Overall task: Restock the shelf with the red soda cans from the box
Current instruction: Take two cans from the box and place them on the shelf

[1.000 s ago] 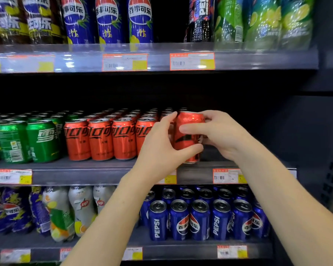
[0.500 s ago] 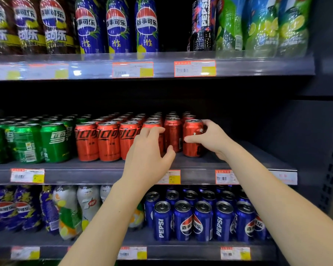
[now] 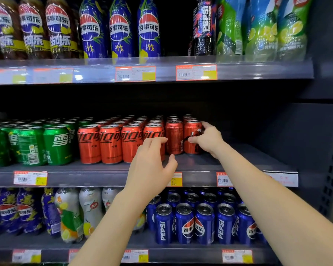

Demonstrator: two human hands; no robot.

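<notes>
Rows of red soda cans fill the middle shelf. At the right end of the front row stands one more red can, upright on the shelf, and my right hand grips its right side with thumb and fingers. My left hand hovers in front of the red cans with relaxed, slightly spread fingers and holds nothing. The box is out of view.
Green cans stand left of the red ones. To the right of the held can the shelf is bare. Blue Pepsi cans and bottles fill the shelf below, large bottles the shelf above.
The red can went from both hands in front of the shelf to standing at the row's right end. My left hand let go and drew back; my right hand stays on the can.
</notes>
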